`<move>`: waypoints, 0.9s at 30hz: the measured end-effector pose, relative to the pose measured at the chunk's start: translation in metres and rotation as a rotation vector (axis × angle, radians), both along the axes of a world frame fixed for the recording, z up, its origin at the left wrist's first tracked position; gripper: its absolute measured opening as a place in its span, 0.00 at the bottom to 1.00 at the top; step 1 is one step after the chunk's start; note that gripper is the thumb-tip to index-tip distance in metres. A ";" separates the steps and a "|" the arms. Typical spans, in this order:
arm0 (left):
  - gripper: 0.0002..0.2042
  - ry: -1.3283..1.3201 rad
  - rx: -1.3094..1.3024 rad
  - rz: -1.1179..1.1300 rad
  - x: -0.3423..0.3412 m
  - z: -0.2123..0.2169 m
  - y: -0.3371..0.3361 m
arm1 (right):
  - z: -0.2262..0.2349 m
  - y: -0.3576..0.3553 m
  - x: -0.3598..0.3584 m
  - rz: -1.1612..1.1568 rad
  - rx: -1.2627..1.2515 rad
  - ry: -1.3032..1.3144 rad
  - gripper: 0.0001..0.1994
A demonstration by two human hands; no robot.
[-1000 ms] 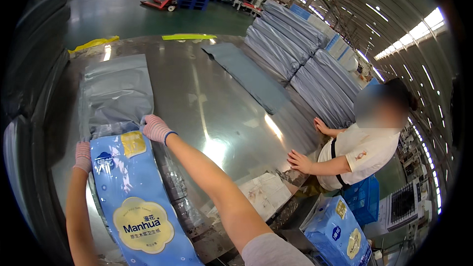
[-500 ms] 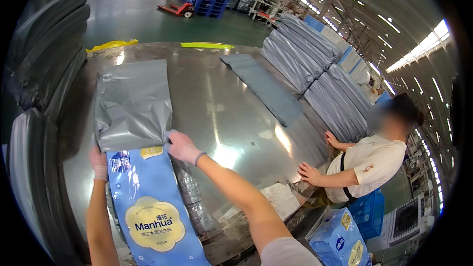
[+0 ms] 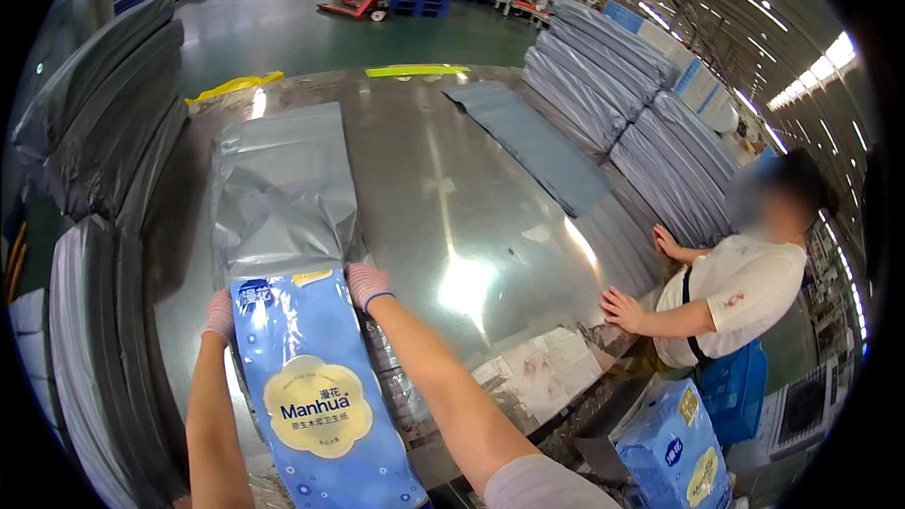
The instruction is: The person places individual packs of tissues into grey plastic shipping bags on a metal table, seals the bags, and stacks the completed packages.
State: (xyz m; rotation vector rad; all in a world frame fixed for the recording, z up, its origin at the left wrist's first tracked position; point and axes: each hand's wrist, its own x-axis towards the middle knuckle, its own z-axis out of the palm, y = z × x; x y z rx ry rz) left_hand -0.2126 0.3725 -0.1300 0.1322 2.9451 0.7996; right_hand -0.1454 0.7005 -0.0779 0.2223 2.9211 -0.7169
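A long blue pack of paper rolls point(image 3: 386, 452) with a cream flower-shaped label lies on the metal table, its far end inside a grey plastic bag point(image 3: 283, 165). Beyond the pack, the bag is creased and mostly flat. My left hand point(image 3: 220, 314), in a pink striped glove, grips the bag's mouth at the pack's left edge; its fingers are partly hidden. On the opposite side my right hand point(image 3: 366, 284), gloved alike, is closed at the bag's right corner, against the pack. Its fingertips are hidden too.
Folded grey bags stack high at the left point(image 3: 104, 113) and right point(image 3: 603, 75). One flat grey bag point(image 3: 533, 146) lies on the metal table point(image 3: 424, 226). A co-worker point(image 3: 726, 292) stands at the right, hands on the table edge, near another blue pack point(image 3: 674, 452) and a blue crate point(image 3: 735, 396).
The view has shifted, so the scene sits farther right. The bag's mouth covers slightly more of the pack's yellow corner label. My right hand has slid a little nearer along the pack's side.
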 end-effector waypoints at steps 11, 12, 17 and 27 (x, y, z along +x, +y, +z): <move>0.18 -0.088 -0.368 -0.646 0.110 -0.023 -0.043 | -0.001 -0.012 0.134 0.086 -0.058 -0.133 0.11; 0.19 -0.208 -0.238 -0.478 0.139 0.016 -0.019 | -0.016 0.001 0.154 0.091 -0.088 -0.125 0.16; 0.23 -0.357 -0.231 -0.590 0.211 0.019 -0.040 | -0.007 -0.017 0.234 0.097 -0.130 -0.165 0.13; 0.17 -0.559 0.197 -0.410 0.238 0.118 0.068 | -0.021 0.022 0.320 0.418 -0.288 -0.305 0.15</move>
